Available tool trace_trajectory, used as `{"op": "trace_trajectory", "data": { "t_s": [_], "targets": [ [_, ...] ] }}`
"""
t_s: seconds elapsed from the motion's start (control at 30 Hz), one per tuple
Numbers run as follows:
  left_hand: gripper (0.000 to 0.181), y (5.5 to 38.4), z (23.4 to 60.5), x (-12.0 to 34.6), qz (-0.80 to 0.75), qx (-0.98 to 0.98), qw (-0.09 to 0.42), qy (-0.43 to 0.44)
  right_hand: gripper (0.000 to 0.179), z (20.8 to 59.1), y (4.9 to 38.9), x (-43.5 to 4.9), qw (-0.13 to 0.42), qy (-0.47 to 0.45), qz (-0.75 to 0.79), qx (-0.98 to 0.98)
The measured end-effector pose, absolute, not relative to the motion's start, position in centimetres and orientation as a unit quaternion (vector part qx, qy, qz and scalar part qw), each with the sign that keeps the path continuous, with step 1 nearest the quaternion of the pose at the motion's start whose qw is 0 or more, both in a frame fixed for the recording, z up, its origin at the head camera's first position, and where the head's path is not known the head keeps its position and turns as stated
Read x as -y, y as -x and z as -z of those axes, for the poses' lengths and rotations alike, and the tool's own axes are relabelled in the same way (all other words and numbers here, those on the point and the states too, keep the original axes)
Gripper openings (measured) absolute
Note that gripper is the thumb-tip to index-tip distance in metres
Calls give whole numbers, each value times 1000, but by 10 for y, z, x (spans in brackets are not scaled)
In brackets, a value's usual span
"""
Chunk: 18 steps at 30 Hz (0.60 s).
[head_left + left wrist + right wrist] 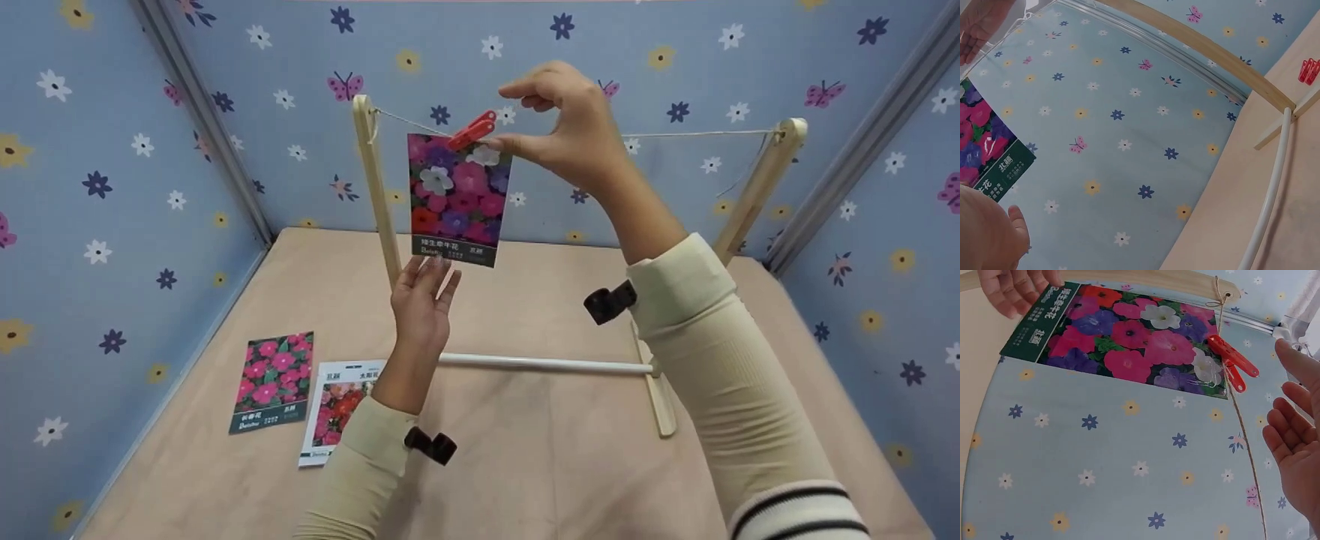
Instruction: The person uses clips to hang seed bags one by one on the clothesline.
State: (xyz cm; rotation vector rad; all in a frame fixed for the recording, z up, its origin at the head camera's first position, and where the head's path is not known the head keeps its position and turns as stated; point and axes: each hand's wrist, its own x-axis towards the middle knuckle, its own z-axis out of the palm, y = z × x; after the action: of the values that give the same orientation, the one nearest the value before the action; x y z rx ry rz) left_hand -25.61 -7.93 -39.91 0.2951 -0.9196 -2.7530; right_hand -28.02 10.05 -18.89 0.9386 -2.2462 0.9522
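Note:
A seed packet [459, 199] with pink, purple and white flowers hangs from the string [697, 135], its dark green label at the bottom. One red clothespin [472, 131] clips its top edge to that string. My right hand [581, 124] is just to the right of the clothespin, with thumb and fingers spread apart and nothing between them. In the right wrist view there is a gap between that hand and the clothespin [1233, 363]. Below, my left hand [426, 304] has its fingertips at the packet's lower edge, fingers extended and thumb held away.
Two more seed packets lie on the table at the left: one with pink flowers [274, 382], and a white-bordered one [311, 446] partly behind my left arm. Wooden posts [379, 202] carry the string, and a white rod [547, 363] runs low between them. Red clothespins [1309, 71] lie beyond the frame.

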Motion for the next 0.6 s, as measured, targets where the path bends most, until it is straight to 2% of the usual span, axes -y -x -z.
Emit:
{"op": "trace_trajectory", "data": {
  "t_s": [0.23,0.4,0.6],
  "targets": [
    [35,252,410,84,917,383,60,-93,43,199,279,-113,299,-376,-378,791],
    [26,249,416,88,910,402,48,-86,43,214,271,-121,303,-409,-414,755],
    [16,244,420,93,907,414,48,-53,39,231,262,-128,280,-421,-481,717]
  ]
}}
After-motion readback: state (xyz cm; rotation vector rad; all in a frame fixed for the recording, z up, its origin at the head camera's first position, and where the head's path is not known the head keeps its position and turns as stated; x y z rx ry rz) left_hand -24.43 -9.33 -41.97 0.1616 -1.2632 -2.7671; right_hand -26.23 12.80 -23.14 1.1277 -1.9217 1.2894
